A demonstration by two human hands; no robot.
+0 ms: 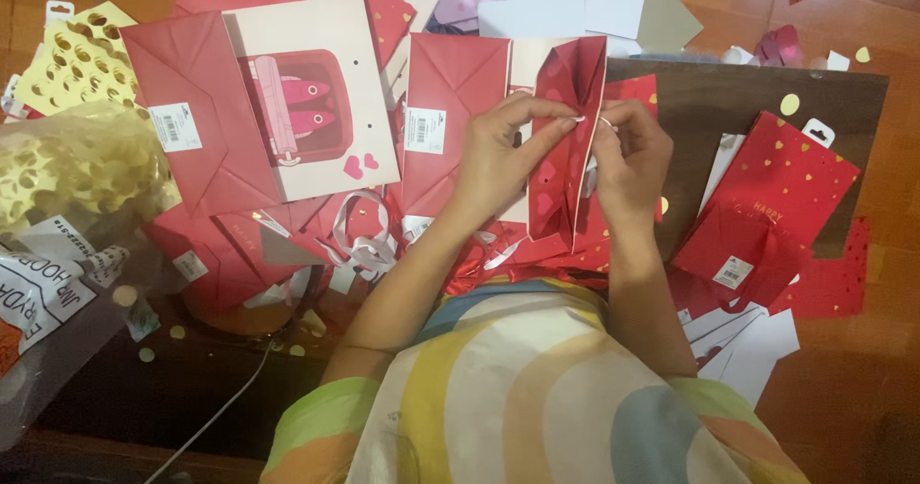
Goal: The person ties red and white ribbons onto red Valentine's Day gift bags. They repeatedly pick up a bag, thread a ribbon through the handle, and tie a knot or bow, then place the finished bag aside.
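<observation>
Hands on a red bag

Head view: red bag [565, 149] stands upright, long axis vertical, between both hands. Left hand [503, 153] pinches its top fold; right hand [628, 153] pinches a white ribbon [606, 121] there. Dark desk [747, 91] lies behind.

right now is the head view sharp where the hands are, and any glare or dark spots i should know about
Head view: light is warm and fairly even; the left hand and right hand on the red heart-print gift bag look slightly soft, so the fingertips blur a little. Head view: the clear plastic bag of gold dots at far left catches mild glare. Head view: the bottom left corner falls into shadow.
</observation>
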